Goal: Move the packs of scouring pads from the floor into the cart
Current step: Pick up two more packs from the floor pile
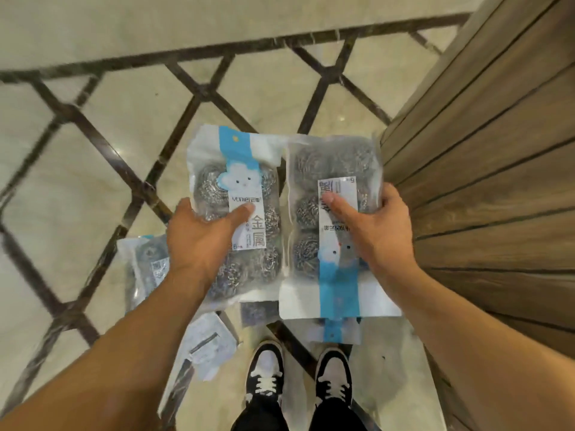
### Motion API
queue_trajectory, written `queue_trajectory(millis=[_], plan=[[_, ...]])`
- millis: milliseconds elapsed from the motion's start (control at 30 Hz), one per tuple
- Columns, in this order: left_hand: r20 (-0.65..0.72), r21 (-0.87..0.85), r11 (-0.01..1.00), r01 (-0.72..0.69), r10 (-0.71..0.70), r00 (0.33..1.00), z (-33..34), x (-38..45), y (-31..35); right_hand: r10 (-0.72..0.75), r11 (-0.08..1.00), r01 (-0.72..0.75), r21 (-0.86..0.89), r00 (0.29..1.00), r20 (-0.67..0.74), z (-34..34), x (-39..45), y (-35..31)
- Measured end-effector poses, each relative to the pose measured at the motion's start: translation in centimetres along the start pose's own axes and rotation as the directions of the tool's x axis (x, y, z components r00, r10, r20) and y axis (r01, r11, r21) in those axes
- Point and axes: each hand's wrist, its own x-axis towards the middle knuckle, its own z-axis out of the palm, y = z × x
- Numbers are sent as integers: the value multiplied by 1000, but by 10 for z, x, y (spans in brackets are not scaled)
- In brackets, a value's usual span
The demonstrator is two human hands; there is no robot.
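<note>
I hold two clear packs of steel scouring pads above the floor. My left hand [199, 237] grips the left pack [239, 169], its blue band pointing away from me, thumb on the white label. My right hand [373, 225] grips the right pack [326, 275], turned the other way with its blue band toward me. Several more packs lie on the floor below: one [146, 265] left of my left wrist, one [211, 340] under my left forearm, and one [336, 332] peeking out beneath the right pack. No cart is in view.
The floor [93, 188] is pale marble with dark diagonal inlay strips. A brown wooden panelled wall [485, 169] rises close on the right. My two black-and-white sneakers [298, 374] stand at the bottom centre.
</note>
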Motion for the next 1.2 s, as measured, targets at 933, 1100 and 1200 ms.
queue_trajectory(millis=[933, 1100, 1200], plan=[[-120, -446, 785, -431, 425, 897, -418, -225, 506, -623, 772, 618, 151, 782, -12, -130, -251, -658], [-243, -451, 743, -495, 431, 869, -463, -269, 531, -700, 705, 690, 164, 714, 0, -131, -284, -705], [-312, -443, 726, -526, 425, 850, -485, -297, 529, -737, 670, 719, 187, 674, 50, -123, -300, -721]])
